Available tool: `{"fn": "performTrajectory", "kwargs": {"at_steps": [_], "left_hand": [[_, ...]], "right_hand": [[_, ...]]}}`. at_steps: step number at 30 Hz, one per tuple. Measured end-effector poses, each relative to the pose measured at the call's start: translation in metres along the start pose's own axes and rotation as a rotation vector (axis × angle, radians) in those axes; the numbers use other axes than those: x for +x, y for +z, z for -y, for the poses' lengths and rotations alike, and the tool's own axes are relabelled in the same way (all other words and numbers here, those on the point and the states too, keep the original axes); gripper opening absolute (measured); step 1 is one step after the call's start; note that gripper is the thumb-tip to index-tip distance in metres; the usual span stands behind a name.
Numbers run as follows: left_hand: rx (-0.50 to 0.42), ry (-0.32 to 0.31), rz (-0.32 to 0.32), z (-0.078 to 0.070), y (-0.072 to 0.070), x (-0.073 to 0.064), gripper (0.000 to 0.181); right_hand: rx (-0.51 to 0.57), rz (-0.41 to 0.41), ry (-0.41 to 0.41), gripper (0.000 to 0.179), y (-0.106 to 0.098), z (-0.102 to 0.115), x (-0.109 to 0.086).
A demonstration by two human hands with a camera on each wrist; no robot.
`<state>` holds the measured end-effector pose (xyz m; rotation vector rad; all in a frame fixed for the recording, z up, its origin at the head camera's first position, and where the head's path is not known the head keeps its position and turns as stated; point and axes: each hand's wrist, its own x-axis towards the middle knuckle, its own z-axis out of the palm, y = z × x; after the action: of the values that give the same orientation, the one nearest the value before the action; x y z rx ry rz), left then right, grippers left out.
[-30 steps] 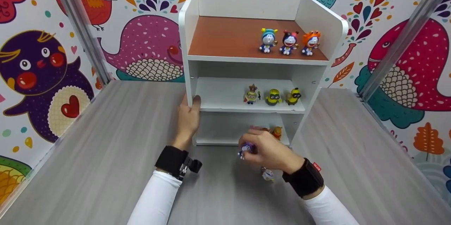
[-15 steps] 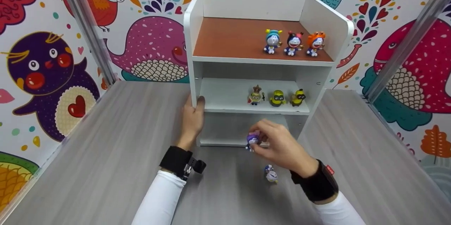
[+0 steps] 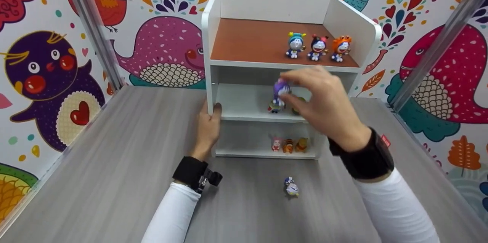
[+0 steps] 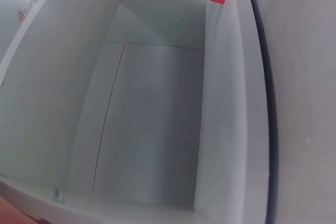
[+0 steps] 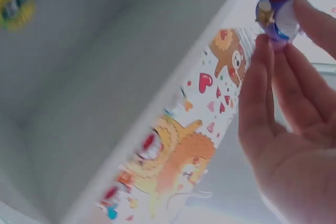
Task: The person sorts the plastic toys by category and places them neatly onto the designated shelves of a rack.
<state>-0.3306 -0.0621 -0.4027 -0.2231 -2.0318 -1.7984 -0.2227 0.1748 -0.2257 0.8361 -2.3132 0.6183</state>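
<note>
A small purple-hooded figurine is pinched between the thumb and fingertips of my right hand, raised in front of the middle shelf. In the right wrist view the figurine hangs head down in the picture, with its blue body at the top edge. My left hand grips the left side panel of the white shelf unit, thumb on the front edge. On the brown top board stand a teal-hatted figurine, a black-and-red-hatted one and an orange crab-hatted one. Another white-and-blue figurine lies on the table.
Behind my right hand, the middle shelf bears yellow minion figurines, partly hidden. The bottom shelf carries a pink piglet figurine, a tiger figurine and a yellow bear figurine. Printed walls surround the grey table.
My right hand has risen with the purple-hooded figurine from in front of the bottom shelf to the middle shelf's height. My left hand keeps its hold on the side panel.
</note>
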Motion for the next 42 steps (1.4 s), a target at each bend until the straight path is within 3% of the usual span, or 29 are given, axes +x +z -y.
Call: {"fn": "performTrajectory", "kwargs": {"at_steps": [11, 18, 26, 42], "left_hand": [[-0.004, 0.015, 0.002, -0.001, -0.001, 0.001, 0.051], [-0.016, 0.026, -0.006, 0.000, -0.002, 0.001, 0.051], [0.004, 0.037, -0.006, 0.002, 0.000, -0.001, 0.053], [0.014, 0.060, 0.002, -0.001, 0.000, 0.000, 0.053]], "right_hand": [[-0.179, -0.178, 0.027, 0.033, -0.006, 0.002, 0.065], [-0.273, -0.153, 0.066, 0.032, 0.004, -0.002, 0.089], [-0.314, -0.099, 0.125, 0.032, 0.014, -0.016, 0.089], [-0.387, -0.081, 0.123, 0.032, 0.018, -0.015, 0.093]]}}
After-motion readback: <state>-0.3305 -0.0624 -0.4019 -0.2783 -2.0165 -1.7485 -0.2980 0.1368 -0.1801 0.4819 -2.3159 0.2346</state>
